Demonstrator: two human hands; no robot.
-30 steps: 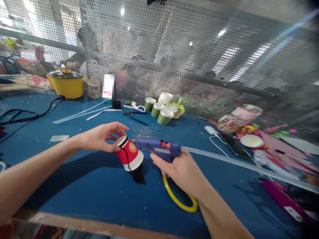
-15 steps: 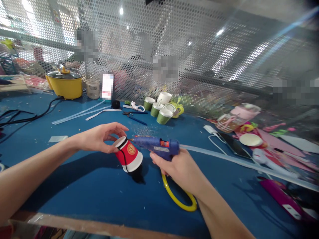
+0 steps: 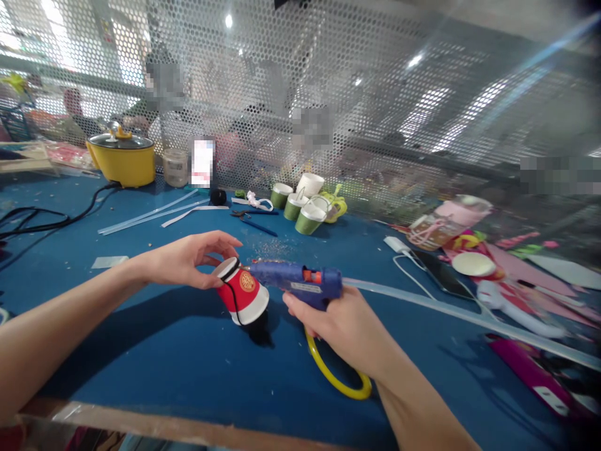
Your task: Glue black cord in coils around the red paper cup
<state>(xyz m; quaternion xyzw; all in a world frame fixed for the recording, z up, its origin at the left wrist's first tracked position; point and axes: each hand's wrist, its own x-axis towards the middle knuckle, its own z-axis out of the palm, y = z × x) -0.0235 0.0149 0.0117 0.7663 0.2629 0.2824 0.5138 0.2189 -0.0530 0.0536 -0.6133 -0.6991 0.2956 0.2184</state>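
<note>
- Red-and-white cup (image 3: 244, 299): tilted over the worktop (image 3: 164, 376), in front of the worker, narrow end up and leaning toward the left hand. Gold emblem on its red band. Cannot tell whether the wide rim touches down.
- Black cord (image 3: 236, 302): crosses the cup's narrow end and drops along its side. A dark patch sits below the wide rim; tuft or shadow, cannot tell.
- Left hand (image 3: 195, 260): at the cup's narrow end, grip pinching it between thumb and fingers.
- Right hand (image 3: 347, 322): to the right of the cup, grip wrapped about the handle of a blue glue gun (image 3: 282, 274). Nozzle meets the cup near the cord at the narrow end; contact too small to confirm.
- Step in hand, as I read it: gluing cord to cup. No bead of glue visible from here.
- Next move seems to call for a steady cup, a little glue right at the cord, then pressing the cord down, fingertips clear of the hot nozzle.
- Clear stick (image 3: 422, 302): runs right, away from the cup, behind the gun; probably its glue. A long trailing length could tug the aim.
- Green cups (image 3: 310, 220): beyond the cup, to its right.
- Pliers (image 3: 256, 220): beyond the cup, nearer than the screen (image 3: 375, 119).
</note>
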